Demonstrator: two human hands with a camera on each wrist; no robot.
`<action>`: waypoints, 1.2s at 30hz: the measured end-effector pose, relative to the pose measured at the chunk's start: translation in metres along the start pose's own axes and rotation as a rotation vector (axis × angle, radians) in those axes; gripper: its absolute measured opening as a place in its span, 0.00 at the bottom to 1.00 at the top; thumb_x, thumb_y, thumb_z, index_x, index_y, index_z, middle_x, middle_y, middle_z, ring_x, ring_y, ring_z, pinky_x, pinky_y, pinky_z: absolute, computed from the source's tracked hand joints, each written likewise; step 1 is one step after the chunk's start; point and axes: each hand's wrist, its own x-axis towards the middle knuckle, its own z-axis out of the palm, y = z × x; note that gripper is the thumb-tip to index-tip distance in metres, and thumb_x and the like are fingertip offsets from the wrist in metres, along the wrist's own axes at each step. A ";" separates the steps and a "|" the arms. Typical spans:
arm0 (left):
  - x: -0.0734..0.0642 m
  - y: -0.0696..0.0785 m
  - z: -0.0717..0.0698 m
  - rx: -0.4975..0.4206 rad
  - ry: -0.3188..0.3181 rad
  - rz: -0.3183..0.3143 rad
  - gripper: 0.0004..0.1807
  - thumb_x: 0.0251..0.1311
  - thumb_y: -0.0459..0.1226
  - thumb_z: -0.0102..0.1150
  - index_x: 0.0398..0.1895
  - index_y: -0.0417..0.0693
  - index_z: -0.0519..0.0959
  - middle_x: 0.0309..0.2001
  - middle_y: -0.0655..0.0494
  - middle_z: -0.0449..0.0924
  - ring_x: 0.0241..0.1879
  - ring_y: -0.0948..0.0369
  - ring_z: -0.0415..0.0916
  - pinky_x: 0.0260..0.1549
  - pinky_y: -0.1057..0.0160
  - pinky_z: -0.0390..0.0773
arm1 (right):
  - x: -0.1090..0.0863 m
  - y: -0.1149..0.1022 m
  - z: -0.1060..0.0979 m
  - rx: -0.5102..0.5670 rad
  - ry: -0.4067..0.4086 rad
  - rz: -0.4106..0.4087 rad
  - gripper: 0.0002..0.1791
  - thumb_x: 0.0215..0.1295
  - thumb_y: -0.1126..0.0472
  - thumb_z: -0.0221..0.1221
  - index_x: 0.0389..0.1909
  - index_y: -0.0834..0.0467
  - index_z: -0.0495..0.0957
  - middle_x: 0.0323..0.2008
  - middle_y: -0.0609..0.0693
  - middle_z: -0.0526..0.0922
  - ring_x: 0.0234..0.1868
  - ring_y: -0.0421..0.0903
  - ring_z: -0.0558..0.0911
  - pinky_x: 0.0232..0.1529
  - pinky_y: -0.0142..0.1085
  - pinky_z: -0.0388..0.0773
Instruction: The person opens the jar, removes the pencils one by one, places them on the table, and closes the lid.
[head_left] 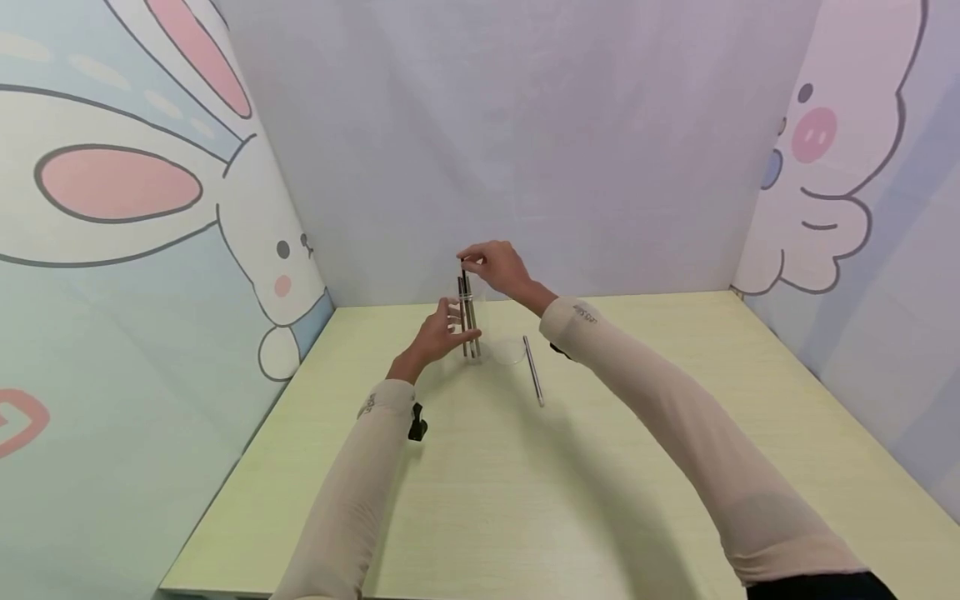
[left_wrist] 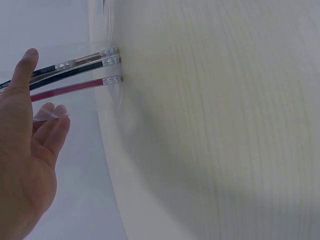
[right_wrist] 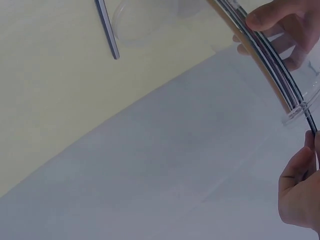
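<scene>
A clear plastic tube (head_left: pixel 466 297) stands near the table's back edge with several pencils (head_left: pixel 470 325) inside. My left hand (head_left: pixel 437 335) grips the tube from the left, thumb in front. In the left wrist view, a red pencil (left_wrist: pixel 70 90) and dark pencils (left_wrist: pixel 75 73) show silvery ends at the tube's bottom. Above the rim, my right hand (head_left: pixel 501 265) pinches the upper end of a dark pencil (right_wrist: pixel 310 121), whose shaft passes into the tube. Fingers partly hide that end. To the tube's right, a loose pencil (head_left: pixel 533 372) lies on the table.
A clear round piece (head_left: pixel 508 352), perhaps a lid, lies between the tube and the loose pencil on the pale wooden table (head_left: pixel 480 500). Behind the table hangs a plain pale backdrop (head_left: pixel 525 150). Cartoon-printed panels (head_left: pixel 135 350) flank both sides.
</scene>
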 end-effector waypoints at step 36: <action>0.003 0.001 0.005 0.013 -0.001 -0.024 0.45 0.53 0.55 0.66 0.66 0.48 0.53 0.61 0.47 0.69 0.62 0.48 0.68 0.57 0.47 0.72 | 0.034 -0.020 -0.075 -0.042 0.097 -0.008 0.15 0.68 0.54 0.58 0.53 0.47 0.81 0.49 0.45 0.84 0.41 0.40 0.81 0.40 0.35 0.77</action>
